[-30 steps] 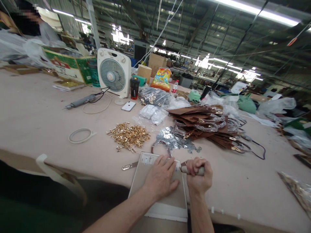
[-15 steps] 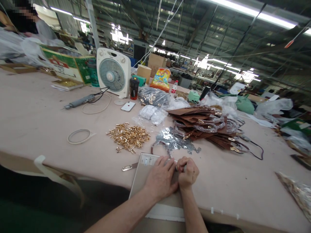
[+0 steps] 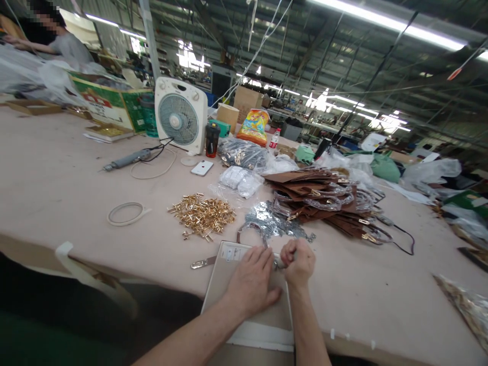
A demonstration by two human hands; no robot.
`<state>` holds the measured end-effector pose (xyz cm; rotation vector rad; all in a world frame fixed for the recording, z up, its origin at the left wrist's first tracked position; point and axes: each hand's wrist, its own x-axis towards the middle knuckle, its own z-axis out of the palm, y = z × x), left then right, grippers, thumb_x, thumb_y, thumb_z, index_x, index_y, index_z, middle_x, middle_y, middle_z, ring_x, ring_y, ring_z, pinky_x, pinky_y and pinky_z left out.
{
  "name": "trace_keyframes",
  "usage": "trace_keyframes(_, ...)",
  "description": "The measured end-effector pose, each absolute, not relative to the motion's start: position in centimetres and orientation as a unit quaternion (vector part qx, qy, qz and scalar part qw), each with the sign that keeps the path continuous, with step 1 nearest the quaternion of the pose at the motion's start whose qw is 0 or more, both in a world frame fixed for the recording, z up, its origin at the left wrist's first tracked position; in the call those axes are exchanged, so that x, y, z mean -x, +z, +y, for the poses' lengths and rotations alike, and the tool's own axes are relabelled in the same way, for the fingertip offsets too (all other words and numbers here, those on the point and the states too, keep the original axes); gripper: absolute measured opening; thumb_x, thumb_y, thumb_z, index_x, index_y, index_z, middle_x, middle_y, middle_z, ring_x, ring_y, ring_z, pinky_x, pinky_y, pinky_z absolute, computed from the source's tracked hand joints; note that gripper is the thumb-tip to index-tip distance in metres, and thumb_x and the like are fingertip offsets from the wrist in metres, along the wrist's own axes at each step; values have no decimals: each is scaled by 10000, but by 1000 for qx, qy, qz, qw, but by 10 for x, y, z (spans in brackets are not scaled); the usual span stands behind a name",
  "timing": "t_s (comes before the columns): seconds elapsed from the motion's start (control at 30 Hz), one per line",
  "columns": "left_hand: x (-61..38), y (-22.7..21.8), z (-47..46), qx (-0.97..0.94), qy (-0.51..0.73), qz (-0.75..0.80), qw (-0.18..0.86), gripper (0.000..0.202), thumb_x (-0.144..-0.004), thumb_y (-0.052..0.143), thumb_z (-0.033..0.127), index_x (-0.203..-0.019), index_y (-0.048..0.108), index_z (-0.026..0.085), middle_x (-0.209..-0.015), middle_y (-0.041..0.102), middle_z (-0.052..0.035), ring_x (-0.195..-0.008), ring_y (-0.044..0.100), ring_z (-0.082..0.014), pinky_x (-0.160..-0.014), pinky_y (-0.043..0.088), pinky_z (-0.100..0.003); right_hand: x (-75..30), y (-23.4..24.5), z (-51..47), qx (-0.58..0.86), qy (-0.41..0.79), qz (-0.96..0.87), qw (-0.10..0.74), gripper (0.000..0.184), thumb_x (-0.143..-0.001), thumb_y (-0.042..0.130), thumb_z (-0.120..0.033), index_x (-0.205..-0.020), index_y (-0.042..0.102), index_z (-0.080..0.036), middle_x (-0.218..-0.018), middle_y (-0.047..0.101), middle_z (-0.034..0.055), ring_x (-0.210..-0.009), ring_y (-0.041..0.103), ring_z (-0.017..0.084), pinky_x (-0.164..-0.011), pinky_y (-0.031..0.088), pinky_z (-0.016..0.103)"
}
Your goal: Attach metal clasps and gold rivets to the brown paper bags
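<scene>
Left hand [image 3: 251, 282]: flat, palm down, fingers extended toward the far side.
Right hand [image 3: 299, 262]: clenched fist, just right of its partner.

The pale grey board [image 3: 244, 300] with its white rim lies flat at the near edge of the table, a small label at its far left corner, and my left hand [image 3: 249, 284] rests spread on it. At its far right corner my right hand [image 3: 300, 262], closed in a fist, touches a small metal piece [image 3: 275, 264], too small to make out. A thin strap [image 3: 203, 262] with a shiny metal tip sticks out beside the board's far left corner.
</scene>
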<state>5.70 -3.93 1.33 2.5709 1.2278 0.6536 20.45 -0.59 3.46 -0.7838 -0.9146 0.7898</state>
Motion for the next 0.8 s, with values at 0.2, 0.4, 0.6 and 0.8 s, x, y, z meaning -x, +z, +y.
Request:
trace_keyframes(0.2, -56, 14, -40, -876, 220, 414, 114, 757, -962, 552, 622, -1527, 468, 125, -1597, 486, -137, -1490, 394, -325, -1294, 204, -472, -197, 46, -3, 359, 364, -439, 739, 414, -1013, 574, -418, -667, 479, -212, -507, 381, -75, -389, 312, 73, -377, 248, 189)
trace_keyframes(0.4, -55, 16, -41, -874, 220, 417, 113, 751, -950, 575, 614, -1512, 481, 125, -1582, 501, -141, -1485, 401, -315, -1303, 203, -463, -197, 41, -2, 400, 334, -464, 716, 460, -1005, 571, -435, -619, 446, -218, -502, 375, -72, -395, 330, 81, -378, 260, 205)
trace_keyframes(0.6, -57, 9, -40, -865, 257, 415, 120, 773, -928, 628, 606, -1516, 466, 132, -1613, 461, -145, -1496, 387, -324, -1295, 245, -491, -215, 10, -3, 378, 399, -376, 746, 437, -982, 596, -462, -656, 437, -217, -512, 364, -91, -383, 281, 68, -382, 246, 191)
trace_keyframes(0.8, -45, 8, -46, -817, 339, 450, 120, 792, -862, 734, 286, -1555, 381, 141, -1643, 413, -112, -1531, 312, -294, -1278, 320, -456, -228, 7, -16, 315, 411, -269, 812, 360, -934, 653, -394, -699, 456, -207, -548, 358, -103, -408, 270, 55, -416, 296, 174)
